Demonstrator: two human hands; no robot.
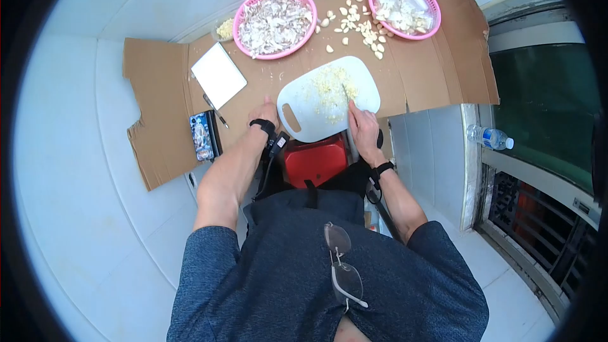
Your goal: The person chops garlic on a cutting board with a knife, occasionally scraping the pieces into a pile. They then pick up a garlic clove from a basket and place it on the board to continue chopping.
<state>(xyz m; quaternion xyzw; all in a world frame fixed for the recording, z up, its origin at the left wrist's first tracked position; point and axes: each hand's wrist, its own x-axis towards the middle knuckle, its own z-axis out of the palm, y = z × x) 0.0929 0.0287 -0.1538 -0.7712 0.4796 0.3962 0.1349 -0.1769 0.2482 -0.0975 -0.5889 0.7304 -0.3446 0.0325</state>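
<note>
My right hand (363, 128) is closed on the handle of a knife, at the right part of a white cutting board (305, 85). The knife's thin blade (345, 90) reaches into chopped garlic (330, 88) spread over the board. Just left of the board, my left hand (265, 112) rests on the cardboard (253, 82), one finger stretched forward and nothing seen in it. Its other fingers are partly hidden. Peeled garlic cloves (364, 30) lie scattered beyond the board.
A pink basket (315, 16) holds papery garlic skins; another pink basket (437, 14) holds garlic and a plastic bag. A small bowl of chopped garlic (225, 29), a white notepad (219, 76), a pen (216, 112) and a phone (202, 135) are leftward. A red stool (316, 161) stands below.
</note>
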